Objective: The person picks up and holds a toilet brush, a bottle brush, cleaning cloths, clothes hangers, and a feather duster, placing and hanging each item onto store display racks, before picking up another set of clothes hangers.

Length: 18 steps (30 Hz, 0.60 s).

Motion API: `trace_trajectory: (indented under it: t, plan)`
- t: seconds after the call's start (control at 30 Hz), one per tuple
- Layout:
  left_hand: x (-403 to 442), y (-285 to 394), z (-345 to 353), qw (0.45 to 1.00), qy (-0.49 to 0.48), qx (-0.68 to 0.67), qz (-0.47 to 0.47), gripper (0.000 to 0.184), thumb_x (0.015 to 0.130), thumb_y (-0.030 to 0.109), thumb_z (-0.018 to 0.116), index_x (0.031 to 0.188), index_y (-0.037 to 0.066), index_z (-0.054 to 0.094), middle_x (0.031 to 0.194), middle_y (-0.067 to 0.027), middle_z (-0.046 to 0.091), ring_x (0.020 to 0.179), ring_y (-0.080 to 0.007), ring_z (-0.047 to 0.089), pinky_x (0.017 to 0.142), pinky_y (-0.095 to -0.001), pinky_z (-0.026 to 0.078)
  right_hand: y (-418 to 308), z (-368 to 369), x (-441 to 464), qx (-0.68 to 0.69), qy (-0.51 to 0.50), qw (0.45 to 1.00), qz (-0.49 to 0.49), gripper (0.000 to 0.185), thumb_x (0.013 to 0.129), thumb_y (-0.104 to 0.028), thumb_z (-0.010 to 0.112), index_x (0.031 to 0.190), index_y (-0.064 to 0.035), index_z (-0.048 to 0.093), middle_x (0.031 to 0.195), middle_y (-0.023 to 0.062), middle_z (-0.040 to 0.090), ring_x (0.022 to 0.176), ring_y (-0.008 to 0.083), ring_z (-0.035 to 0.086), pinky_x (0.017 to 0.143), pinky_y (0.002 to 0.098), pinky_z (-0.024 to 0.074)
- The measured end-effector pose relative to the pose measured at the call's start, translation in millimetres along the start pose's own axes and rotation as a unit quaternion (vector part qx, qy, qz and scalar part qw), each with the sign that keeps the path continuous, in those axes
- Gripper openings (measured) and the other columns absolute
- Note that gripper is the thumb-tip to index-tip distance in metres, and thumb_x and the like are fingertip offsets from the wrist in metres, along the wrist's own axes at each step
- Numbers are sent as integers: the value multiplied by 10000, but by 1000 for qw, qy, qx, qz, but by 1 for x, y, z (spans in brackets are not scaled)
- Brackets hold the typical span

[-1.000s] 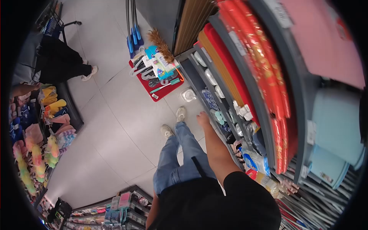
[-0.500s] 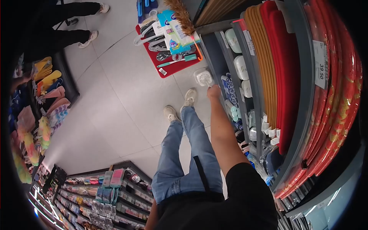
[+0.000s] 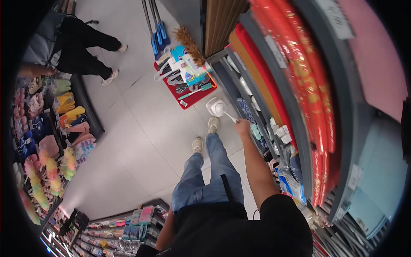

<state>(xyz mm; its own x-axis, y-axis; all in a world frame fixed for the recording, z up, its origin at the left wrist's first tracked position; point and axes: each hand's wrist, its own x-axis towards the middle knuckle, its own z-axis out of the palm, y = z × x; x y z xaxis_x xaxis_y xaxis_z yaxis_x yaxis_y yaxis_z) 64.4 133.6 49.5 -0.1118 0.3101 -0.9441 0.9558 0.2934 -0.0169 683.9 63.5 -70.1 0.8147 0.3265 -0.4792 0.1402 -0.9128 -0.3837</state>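
Nearest, the left forearm runs down beside the black top; the left hand is out of sight, so its state cannot be told. The right arm reaches forward, and the right hand is closed around the end of the handle of a white long-handled item. Half a second ago the hand sat close to the item's broad end; now a longer stretch of handle shows between them. That broad end has also come nearer the right shoe, and lies just beyond it. Whether it touches the floor cannot be told.

To the right, shelves hold folded red and brown mats. Past the white item, a red mat lies on the floor under hangers, packets, a green-handled brush and a brown duster. Farther still stand blue-ended poles. At far left, the other person, mostly legs in the last frame, now shows a torso and a hand near the display of gloves.
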Motion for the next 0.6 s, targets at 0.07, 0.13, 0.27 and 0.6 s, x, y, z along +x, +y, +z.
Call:
trace_trajectory:
  t: [0.07,0.13,0.27,0.6]
  plan:
    - [23,3,-23,998,14,38,43,298,777,190,595,1004,5,654,994,-248,646,938,-368,634,783,-437,501,-18,-38,-37,15,21,998,-50,260,800,-177,614,941,33,673,803,176,677,782,304,667,717,377,517]
    - [39,13,-46,988,52,101,108,297,777,188,595,1003,5,654,993,-247,646,937,-368,633,784,-436,501,-35,-78,-81,28,36,995,-92,247,811,-148,605,942,52,665,790,165,679,712,278,679,666,350,524]
    - [27,95,-83,930,159,207,257,272,775,165,608,1007,29,644,950,-206,655,923,-365,621,819,-432,489,-91,-189,-189,250,-24,967,-45,204,810,-127,593,860,60,657,727,181,663,647,264,671,639,329,515]
    - [-258,352,-81,592,237,187,747,559,662,203,780,1152,57,553,1315,-171,441,1265,-391,372,1082,-526,233,-126,-343,-422,477,8,877,-50,221,870,-69,582,969,120,637,711,132,660,596,181,661,564,240,508]
